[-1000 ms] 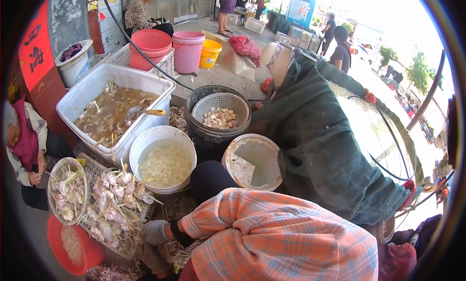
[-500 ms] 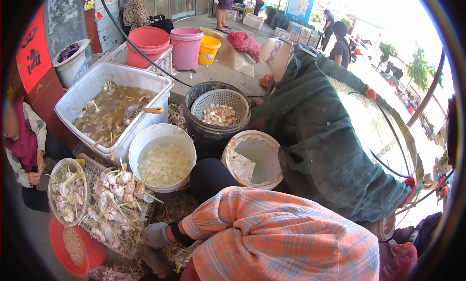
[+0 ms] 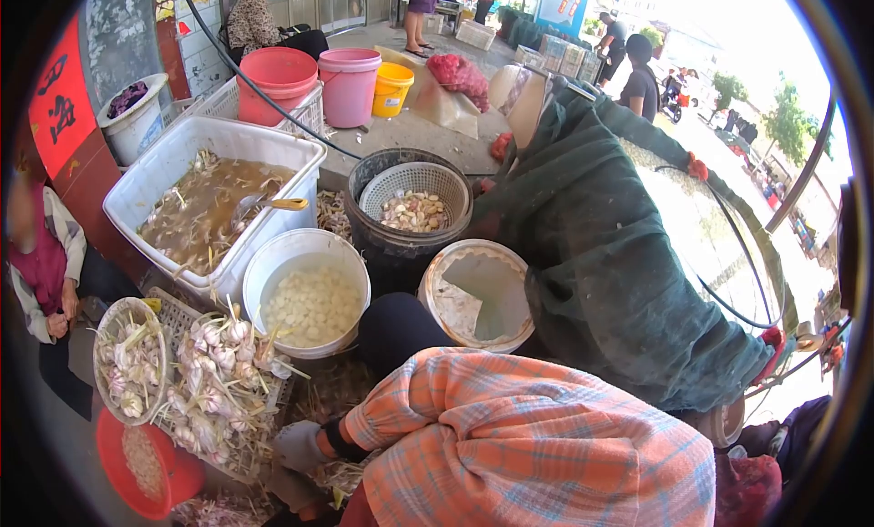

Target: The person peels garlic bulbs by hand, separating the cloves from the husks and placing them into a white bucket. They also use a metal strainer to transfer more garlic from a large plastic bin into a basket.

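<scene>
My right hand (image 3: 302, 447), in a grey glove below a dark cuff and an orange plaid sleeve (image 3: 382, 413), is curled at the lower middle. Its fingertips are turned away, and anything in them is hidden. Just under it is my left hand (image 3: 293, 491), in a brownish glove, its fingers mostly hidden. Both are beside a white crate (image 3: 246, 463) heaped with garlic bulbs (image 3: 218, 363), stalks attached. On the crate's left a round basket (image 3: 162, 354) holds more bulbs. A red basin (image 3: 189, 477) below contains small pale pieces.
A white bucket (image 3: 273, 331) holds peeled cloves in water. Behind it stand a white tub (image 3: 123, 195) of murky water with a ladle and a black bucket (image 3: 391, 263) with a colander. An emptier bucket (image 3: 523, 331) and dark green netting (image 3: 601, 254) lie right. A person (image 3: 45, 245) sits left.
The view has shifted slightly. My right hand has turned a little and stays beside the garlic crate. The seated person at left has moved their hands slightly.
</scene>
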{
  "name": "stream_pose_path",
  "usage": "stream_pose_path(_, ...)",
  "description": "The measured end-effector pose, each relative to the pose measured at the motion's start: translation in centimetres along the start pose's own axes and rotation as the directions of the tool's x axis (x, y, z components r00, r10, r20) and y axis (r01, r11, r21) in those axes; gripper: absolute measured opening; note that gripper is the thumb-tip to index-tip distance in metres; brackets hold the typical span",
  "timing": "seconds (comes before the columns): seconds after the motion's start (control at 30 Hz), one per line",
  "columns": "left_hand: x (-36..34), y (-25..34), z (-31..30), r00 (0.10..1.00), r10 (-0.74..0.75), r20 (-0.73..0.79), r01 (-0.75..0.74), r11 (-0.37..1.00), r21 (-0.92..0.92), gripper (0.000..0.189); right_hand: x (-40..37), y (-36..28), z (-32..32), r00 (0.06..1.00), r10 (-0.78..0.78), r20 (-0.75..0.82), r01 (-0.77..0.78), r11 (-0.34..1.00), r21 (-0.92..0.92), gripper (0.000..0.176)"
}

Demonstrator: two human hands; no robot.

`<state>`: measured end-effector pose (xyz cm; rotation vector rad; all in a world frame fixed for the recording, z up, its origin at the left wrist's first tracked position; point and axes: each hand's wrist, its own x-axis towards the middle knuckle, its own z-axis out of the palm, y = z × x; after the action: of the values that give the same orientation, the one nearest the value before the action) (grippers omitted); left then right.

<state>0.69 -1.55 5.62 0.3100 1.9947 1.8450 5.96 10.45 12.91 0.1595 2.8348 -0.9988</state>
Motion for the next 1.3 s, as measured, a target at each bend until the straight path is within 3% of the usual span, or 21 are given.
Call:
stream_pose_path(0.13,0.8,-1.6,-1.0,0.991,-0.134,0.025,0.136,0.972,-0.191,0.028,-0.7,-1.0,-0.9,1.000,0.023,-0.003,-0.023,0.999,0.026,0.027)
stream_pose_path(0.23,1.2,-2.9,-2.3,0.980,-0.198,0.034,0.200,0.937,-0.288,0.029,0.1,-0.4,0.4,0.996,-0.075,-0.055,0.072,0.996,-0.060,0.026)
stream_pose_path(0.5,1.7,-4.2,-3.1,0.934,-0.351,0.066,0.346,0.842,-0.414,0.033,-1.2,-1.1,-0.1,0.990,-0.065,-0.122,0.057,0.996,-0.069,0.024)
stream_pose_path(0.63,0.8,-3.2,-2.0,0.906,-0.387,0.170,0.406,0.686,-0.603,0.020,-1.7,-1.1,-0.6,0.987,-0.070,-0.146,0.059,0.995,-0.079,0.024)
stream_pose_path(0.73,0.3,-2.6,-1.9,0.976,-0.159,0.150,0.201,0.922,-0.329,0.021,-1.8,-1.2,-0.9,0.984,-0.079,-0.158,0.065,0.994,-0.090,0.024)
stream_pose_path(0.83,-0.2,-1.4,-2.1,0.967,0.011,0.255,-0.005,1.000,-0.025,0.024,-2.3,-2.0,-2.2,0.995,-0.008,-0.099,-0.001,0.996,-0.089,0.020)
stream_pose_path(0.87,0.0,-1.6,-2.2,0.962,-0.123,0.244,0.183,0.952,-0.244,0.026,-2.4,-2.0,-2.4,0.995,-0.015,-0.099,0.006,0.996,-0.091,0.020)
stream_pose_path(0.93,0.9,-2.6,-2.4,0.877,-0.368,0.309,0.479,0.623,-0.618,0.029,-2.4,-2.0,-2.6,0.995,-0.027,-0.099,0.018,0.995,-0.094,0.020)
stream_pose_path(1.03,1.6,-5.2,-3.4,0.929,-0.111,0.353,0.276,0.844,-0.460,0.031,-2.0,-1.8,-2.2,0.996,-0.022,-0.088,0.013,0.994,-0.104,0.021)
stream_pose_path(1.13,1.4,-5.5,-3.9,0.920,-0.248,0.305,0.384,0.731,-0.563,0.032,-1.8,-1.7,-2.2,0.998,-0.039,-0.042,0.031,0.985,-0.168,0.023)
stream_pose_path(1.3,1.7,-6.8,-3.8,0.950,-0.151,0.274,0.283,0.784,-0.553,0.032,-1.1,-1.1,-0.7,0.997,-0.060,-0.048,0.051,0.985,-0.167,0.022)
